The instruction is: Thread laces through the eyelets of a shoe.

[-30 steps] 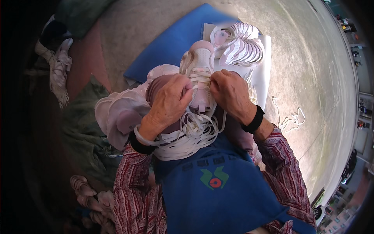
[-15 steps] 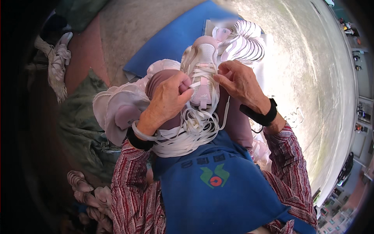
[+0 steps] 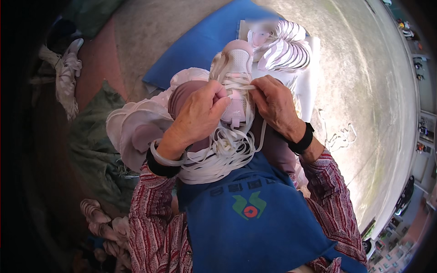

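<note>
A white and pale pink shoe upper lies across my lap with its toe pointing away, and flat white shoelace crosses its opening. My right hand pinches a stretch of this lace at the upper's right side. At the left side, my left hand is closed, its thumb and forefinger on a lace by the eyelets; the fingertips partly hide it. Below the pink tongue, a heap of loose white laces spreads over my blue apron.
Nested shoe uppers rest at my left, beside green cloth. More uppers are fanned out ahead, near a blue mat. A loose lace lies on the floor at right. Further uppers lie at lower left.
My right hand has moved down and slightly left, and now pulls a lace out taut at the upper's right edge. My left hand has shifted slightly right, covering more of its lace.
</note>
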